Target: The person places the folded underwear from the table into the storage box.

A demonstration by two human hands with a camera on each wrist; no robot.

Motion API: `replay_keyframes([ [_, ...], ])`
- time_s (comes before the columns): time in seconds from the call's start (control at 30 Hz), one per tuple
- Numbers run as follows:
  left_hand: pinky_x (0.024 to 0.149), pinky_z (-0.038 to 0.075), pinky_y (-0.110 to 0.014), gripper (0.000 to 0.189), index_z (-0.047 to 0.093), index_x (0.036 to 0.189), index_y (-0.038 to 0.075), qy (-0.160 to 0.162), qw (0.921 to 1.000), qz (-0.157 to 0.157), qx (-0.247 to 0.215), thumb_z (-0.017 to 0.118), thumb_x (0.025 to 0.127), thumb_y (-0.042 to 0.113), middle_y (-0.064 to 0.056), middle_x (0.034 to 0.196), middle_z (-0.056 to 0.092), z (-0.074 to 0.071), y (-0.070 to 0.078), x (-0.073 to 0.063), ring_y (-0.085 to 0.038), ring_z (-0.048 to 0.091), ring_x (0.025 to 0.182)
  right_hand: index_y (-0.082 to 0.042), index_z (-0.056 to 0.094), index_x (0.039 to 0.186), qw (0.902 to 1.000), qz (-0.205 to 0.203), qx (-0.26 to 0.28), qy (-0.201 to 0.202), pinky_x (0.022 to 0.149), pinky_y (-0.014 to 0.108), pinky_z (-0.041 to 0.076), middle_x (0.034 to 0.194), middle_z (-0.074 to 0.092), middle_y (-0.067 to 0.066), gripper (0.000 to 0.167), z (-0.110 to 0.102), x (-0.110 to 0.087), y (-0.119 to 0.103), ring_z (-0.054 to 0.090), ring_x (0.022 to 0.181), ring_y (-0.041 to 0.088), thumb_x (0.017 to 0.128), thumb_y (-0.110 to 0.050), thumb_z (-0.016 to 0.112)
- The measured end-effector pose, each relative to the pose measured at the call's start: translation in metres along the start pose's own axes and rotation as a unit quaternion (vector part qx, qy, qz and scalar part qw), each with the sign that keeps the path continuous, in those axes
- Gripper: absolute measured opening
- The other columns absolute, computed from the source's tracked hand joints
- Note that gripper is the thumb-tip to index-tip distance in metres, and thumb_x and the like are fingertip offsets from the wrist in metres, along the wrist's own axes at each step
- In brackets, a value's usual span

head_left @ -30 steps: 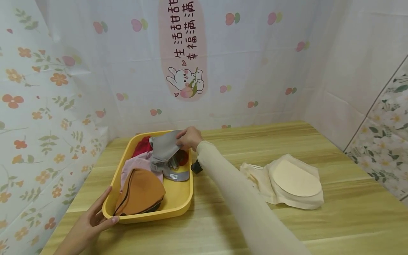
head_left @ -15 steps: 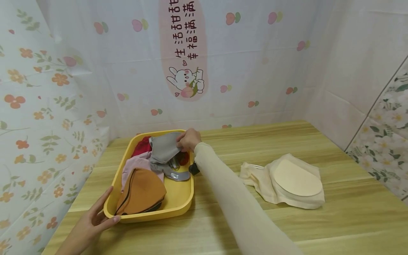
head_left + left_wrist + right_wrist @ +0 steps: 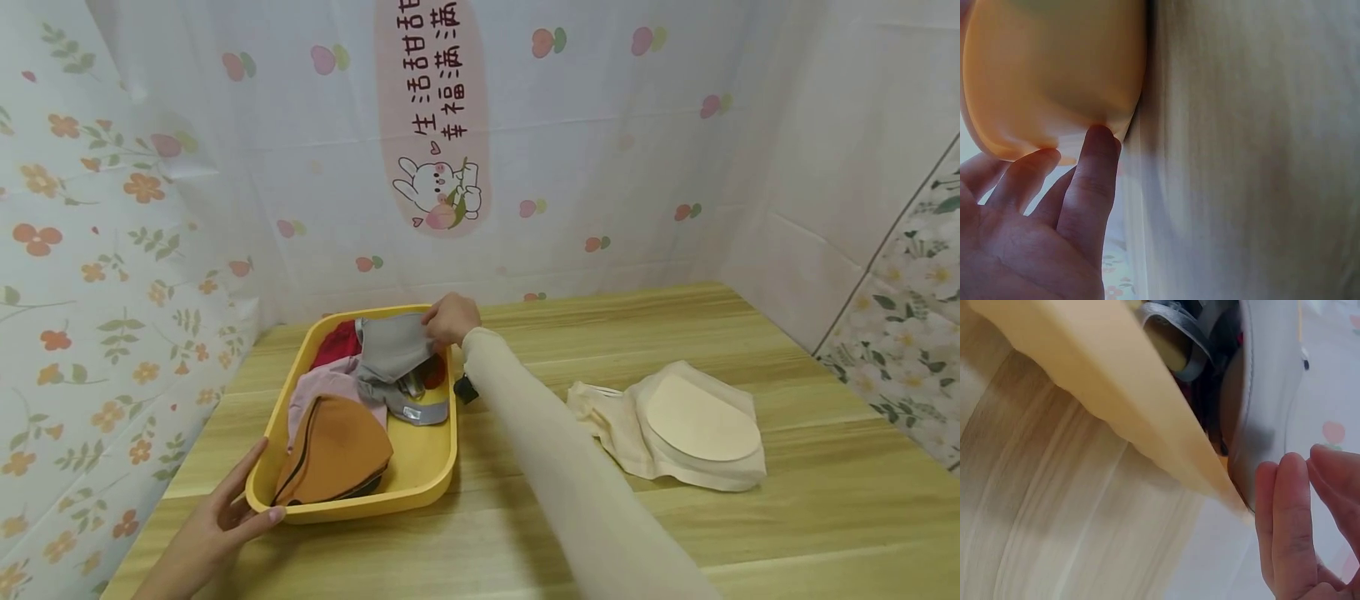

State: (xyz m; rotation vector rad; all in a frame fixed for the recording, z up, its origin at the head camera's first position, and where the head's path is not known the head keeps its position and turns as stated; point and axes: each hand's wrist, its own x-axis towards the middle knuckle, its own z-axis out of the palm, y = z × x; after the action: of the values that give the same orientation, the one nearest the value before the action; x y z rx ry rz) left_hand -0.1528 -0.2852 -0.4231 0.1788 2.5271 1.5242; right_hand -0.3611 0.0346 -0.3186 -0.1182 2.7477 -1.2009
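Observation:
A yellow tub (image 3: 442, 467) stands on the wooden table, its near left corner held by my left hand (image 3: 213, 521). The thumb lies along the near rim; in the left wrist view, the fingers (image 3: 1088, 181) press the outer wall. Inside the tub, a grey cap (image 3: 393, 346) lies at the back right, its brim towards the near side. My right hand (image 3: 453, 319) hovers over the back right rim beside this cap. In the right wrist view its fingers (image 3: 1291, 519) are straight, tips close together right at the cap's edge.
Also in the tub are an orange cap (image 3: 337, 454) with black trim, pink cloth (image 3: 322, 387) and red cloth (image 3: 337, 346). To the right a cream cap (image 3: 701, 417) lies on the table (image 3: 840, 492). A printed curtain (image 3: 585, 167) hangs behind.
The grey cap's raised back part has sunk lower into the tub, and my right hand has shifted slightly right, off it. My left hand stays at the tub's corner.

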Motion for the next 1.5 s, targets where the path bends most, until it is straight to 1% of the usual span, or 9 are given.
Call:
replay_keyframes([
  [0.3,0.084,0.052,-0.012,0.088,-0.002,0.163,0.033,0.001,1.0,-0.006,0.007,0.059,0.101,0.015,-0.028,0.167,0.001,0.002,-0.002,0.0,0.024,0.044,0.11,-0.005,0.073,0.122,0.995,-0.01,0.099,0.001,0.084,0.037,0.062,0.145,0.055,0.018,0.03,-0.025,-0.006,0.007,0.072,0.1,0.033,0.092,-0.005,0.068],
  [0.43,0.084,0.052,-0.012,0.089,-0.002,0.163,0.032,0.006,0.9999,-0.006,0.01,0.059,0.101,0.013,-0.031,0.166,0.003,0.002,-0.002,-0.001,0.023,0.045,0.109,-0.007,0.073,0.12,0.9941,0.002,0.108,0.006,0.085,0.037,0.062,0.146,0.054,0.015,0.027,-0.041,-0.004,0.014,0.073,0.101,0.033,0.094,-0.007,0.068],
  [0.5,0.083,0.052,-0.012,0.089,-0.002,0.163,0.032,0.007,0.9999,-0.007,0.013,0.059,0.101,0.013,-0.031,0.166,0.005,0.003,-0.002,-0.001,0.023,0.046,0.109,-0.009,0.074,0.118,0.9943,0.009,0.106,0.012,0.098,0.039,0.058,0.147,0.054,0.014,0.024,-0.05,-0.002,0.019,0.074,0.099,0.032,0.095,-0.01,0.068],
  [0.67,0.083,0.051,-0.012,0.089,-0.003,0.163,0.031,0.006,0.9998,-0.01,0.018,0.059,0.101,0.014,-0.032,0.165,0.005,0.003,-0.001,-0.001,0.023,0.046,0.108,-0.009,0.072,0.12,0.9921,0.026,0.121,0.017,0.1,0.041,0.057,0.145,0.056,0.014,0.026,-0.075,-0.002,0.034,0.073,0.105,0.036,0.095,-0.011,0.068],
  [0.7,0.083,0.051,-0.012,0.089,-0.003,0.163,0.031,0.007,0.9997,-0.011,0.02,0.059,0.101,0.014,-0.031,0.166,0.005,0.003,-0.001,-0.001,0.023,0.045,0.108,-0.009,0.071,0.121,0.9922,0.028,0.12,0.018,0.1,0.041,0.057,0.145,0.056,0.014,0.027,-0.079,-0.003,0.037,0.072,0.105,0.036,0.095,-0.011,0.068],
  [0.73,0.083,0.051,-0.012,0.089,-0.003,0.163,0.031,0.007,0.9997,-0.011,0.022,0.059,0.101,0.015,-0.031,0.166,0.005,0.003,-0.002,-0.001,0.023,0.045,0.108,-0.007,0.07,0.123,0.9909,0.028,0.13,0.018,0.089,0.04,0.061,0.144,0.056,0.015,0.028,-0.084,-0.004,0.04,0.071,0.106,0.037,0.095,-0.01,0.067],
  [1.03,0.082,0.052,-0.013,0.089,-0.003,0.163,0.03,0.008,0.9998,-0.004,0.018,0.059,0.101,0.013,-0.034,0.164,0.007,0.003,-0.004,-0.002,0.02,0.049,0.107,-0.005,0.067,0.123,0.9877,0.037,0.147,0.039,0.091,0.044,0.061,0.129,0.063,0.017,0.029,-0.114,-0.006,0.066,0.068,0.079,0.021,0.095,-0.014,0.068],
  [1.33,0.083,0.052,-0.012,0.089,-0.002,0.163,0.031,0.01,0.9997,0.005,0.024,0.06,0.101,0.012,-0.036,0.163,0.01,0.002,-0.002,0.0,0.021,0.048,0.108,-0.003,0.063,0.125,0.9893,0.025,0.137,0.042,0.089,0.04,0.062,0.131,0.063,0.022,0.032,-0.138,-0.016,0.088,0.071,0.095,0.027,0.098,-0.019,0.065],
  [1.5,0.082,0.051,-0.012,0.09,-0.002,0.163,0.031,0.007,0.9997,0.003,0.025,0.059,0.101,0.012,-0.036,0.163,0.01,0.002,-0.002,0.0,0.021,0.048,0.108,-0.004,0.063,0.124,0.9896,0.014,0.136,0.045,0.088,0.038,0.062,0.119,0.067,0.015,0.031,-0.149,-0.023,0.095,0.071,0.089,0.022,0.099,-0.021,0.064],
])
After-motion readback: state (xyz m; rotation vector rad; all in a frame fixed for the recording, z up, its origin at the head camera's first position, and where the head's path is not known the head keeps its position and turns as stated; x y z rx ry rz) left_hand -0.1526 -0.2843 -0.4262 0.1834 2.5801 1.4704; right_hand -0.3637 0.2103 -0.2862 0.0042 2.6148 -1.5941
